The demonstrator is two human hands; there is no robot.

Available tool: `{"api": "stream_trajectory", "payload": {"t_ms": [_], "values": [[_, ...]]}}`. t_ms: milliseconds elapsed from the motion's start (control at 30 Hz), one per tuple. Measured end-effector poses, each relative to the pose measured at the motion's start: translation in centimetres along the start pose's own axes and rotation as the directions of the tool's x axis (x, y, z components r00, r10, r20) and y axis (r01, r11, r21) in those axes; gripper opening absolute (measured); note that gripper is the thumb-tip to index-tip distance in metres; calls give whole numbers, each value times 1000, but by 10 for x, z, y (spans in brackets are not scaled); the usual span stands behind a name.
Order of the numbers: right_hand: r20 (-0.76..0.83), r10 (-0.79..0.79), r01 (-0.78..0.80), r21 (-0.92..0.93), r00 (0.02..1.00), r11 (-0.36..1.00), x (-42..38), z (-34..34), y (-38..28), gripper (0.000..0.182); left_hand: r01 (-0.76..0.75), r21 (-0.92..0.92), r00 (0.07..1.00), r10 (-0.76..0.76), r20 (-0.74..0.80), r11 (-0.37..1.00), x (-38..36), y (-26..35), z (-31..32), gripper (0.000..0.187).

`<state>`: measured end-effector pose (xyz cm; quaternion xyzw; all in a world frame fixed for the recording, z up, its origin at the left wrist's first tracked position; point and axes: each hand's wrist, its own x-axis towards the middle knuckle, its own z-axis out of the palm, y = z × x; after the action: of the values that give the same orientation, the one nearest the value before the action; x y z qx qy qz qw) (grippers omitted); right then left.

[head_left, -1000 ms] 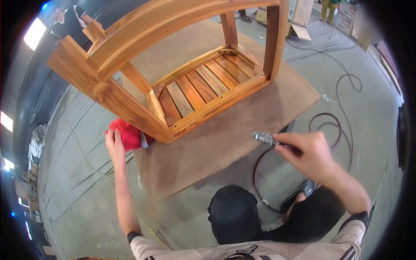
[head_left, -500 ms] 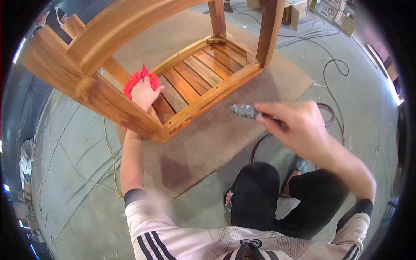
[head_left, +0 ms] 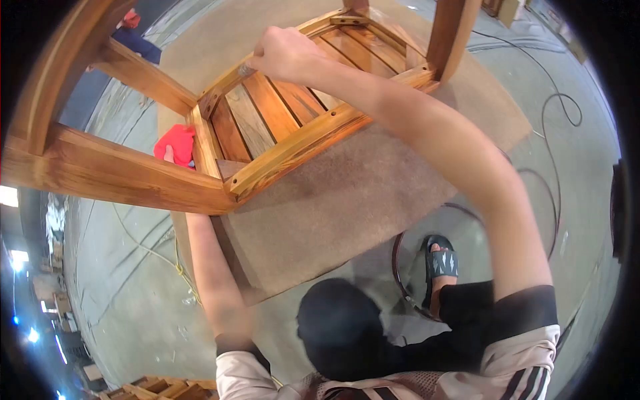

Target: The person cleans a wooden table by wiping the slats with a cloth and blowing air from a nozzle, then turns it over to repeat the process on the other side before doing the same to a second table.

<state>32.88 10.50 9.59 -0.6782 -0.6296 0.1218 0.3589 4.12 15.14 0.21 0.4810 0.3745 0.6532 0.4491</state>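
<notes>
1. Right hand point(head_left: 283, 55): clenched on a small metal-tipped tool point(head_left: 247, 69), mostly hidden, at the far rail.
2. Left hand point(head_left: 169, 155): grasping a red cloth point(head_left: 176, 140) beside the end rail, partly screened by timber.
3. Wooden frame point(head_left: 300, 148): slatted, resting on a brown board point(head_left: 333, 220).
4. Hazards, judged: wrist slip, metal scratching wood; hose point(head_left: 398, 267) near the sandal point(head_left: 441, 263), possible snag.
5. Clearance: left arm confined by timber edges; room above the board's near strip.

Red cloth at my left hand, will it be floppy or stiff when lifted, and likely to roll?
The red cloth is probably floppy, since it bunches against the left hand. It seems light, being a small wad of fabric, and unlikely to roll, given its uneven outline.
</notes>
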Motion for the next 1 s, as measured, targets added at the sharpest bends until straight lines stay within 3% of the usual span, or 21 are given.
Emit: {"api": "stream_trajectory", "payload": {"t_ms": [100, 233, 300, 333, 367, 400, 467, 533, 600, 700, 800, 833, 933, 1000], "values": [[90, -32, 32, 2, 995, 999, 40, 36, 20, 34, 16, 52, 1000, -15, -24, 999, 6, -12, -17, 47], [167, -48, 47, 13, 985, 999, 74, 60, 41, 37, 28, -145, 999, -23, 35, 989, 5, -23, -38, 50], [76, -156, 151, 74, 985, 986, 82, 69, 45, 32, 86, -243, 993, -65, 94, 966, -4, -22, -46, 50], [30, -207, 203, 105, 978, 974, 85, 74, 45, 35, -92, 40, 987, 86, 134, 995, -14, -19, -46, 50], [81, -184, 175, 99, 980, 979, 88, 79, 43, 30, -270, 311, 954, 208, 218, 912, -26, -15, -46, 51], [130, -157, 146, 93, 979, 985, 89, 81, 37, 31, -432, 536, 898, 286, 335, 726, -36, -9, -41, 53], [190, -118, 100, 101, 975, 990, 88, 83, 32, 37, -295, 291, 947, 237, 219, 910, -47, 0, -27, 48], [214, -100, 73, 132, 972, 989, 78, 84, 29, 37, -212, 133, 971, 194, 138, 968, -58, 7, -13, 47], [245, -125, 91, 143, 962, 985, 78, 87, 26, 36, -208, 93, 977, 202, 70, 974, -68, 13, -2, 51], [232, -148, 104, 192, 961, 976, 74, 92, 25, 35, -320, 199, 943, 290, 164, 926, -64, 8, -11, 51], [211, -147, 99, 220, 967, 970, 69, 96, 26, 34, -131, -113, 991, 131, -8, 985, -76, 17, 2, 54], [200, -133, 84, 237, 971, 968, 66, 94, 25, 34, -114, -201, 993, 110, -29, 973, -80, 19, 3, 46], [195, -177, 129, 234, 965, 964, 63, 94, 26, 36, -130, -239, 991, 131, -13, 962, -90, 25, 5, 45], [2, -261, 251, 278, 965, 927, 61, 110, 34, 40, -139, -259, 989, 121, -86, 956, -93, 26, 8, 42]]}}
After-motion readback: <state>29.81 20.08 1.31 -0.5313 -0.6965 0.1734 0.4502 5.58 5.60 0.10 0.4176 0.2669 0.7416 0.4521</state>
